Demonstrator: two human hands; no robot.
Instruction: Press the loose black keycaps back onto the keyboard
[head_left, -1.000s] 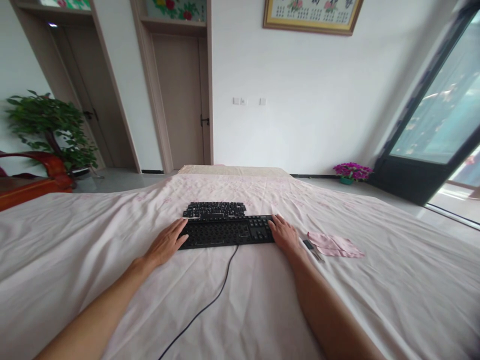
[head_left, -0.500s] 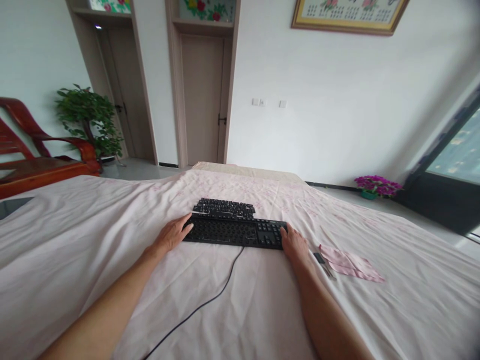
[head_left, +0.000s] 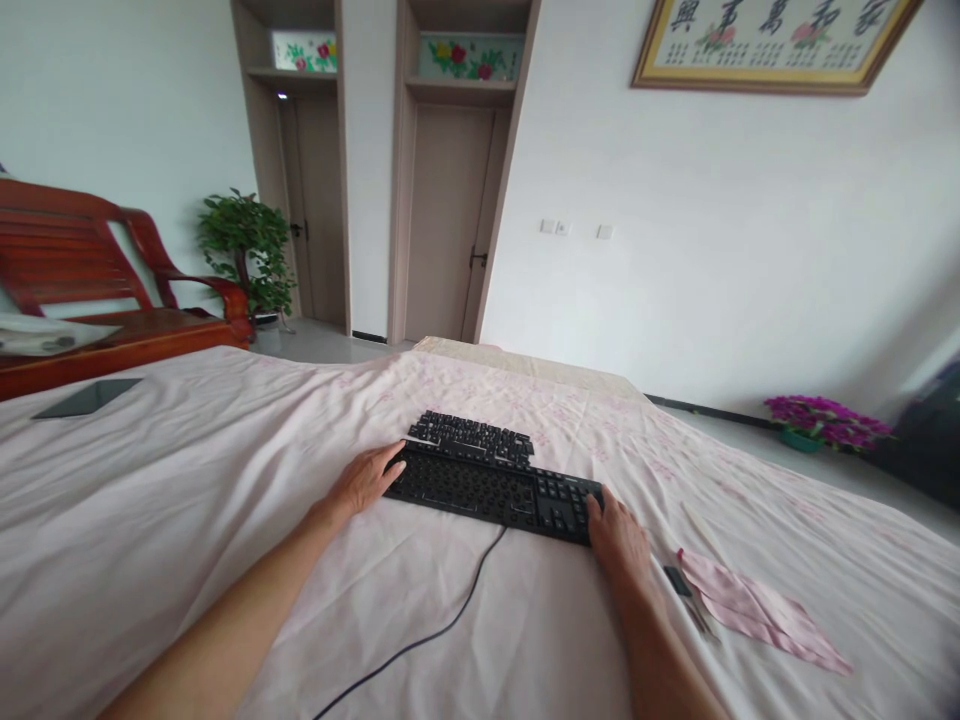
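Observation:
A black keyboard [head_left: 457,492] lies across the bed-like surface, most of its left key area stripped of caps and its number pad still capped. My left hand [head_left: 366,478] grips its left end, thumb and forefinger at the edge. At the right end, my right hand [head_left: 621,530] is closed around the side, with the thumb over the keys. Loose black keycaps [head_left: 476,436] are laid out in rows just beyond the keyboard. A black cable [head_left: 450,625] runs from the keyboard's near edge toward me.
A pale pink sheet [head_left: 420,580] covers the surface. On the right lie a pink cloth [head_left: 761,605], a small dark-headed tool [head_left: 677,582] and tweezer-like thin pieces [head_left: 701,620]. A dark flat tablet-like object [head_left: 90,397] rests at left, near a wooden bench [head_left: 150,325].
My view has turned left and tilted, so the scene sits farther right and lower. Both hands stay at the keyboard's ends; the keycaps keep their place beside it.

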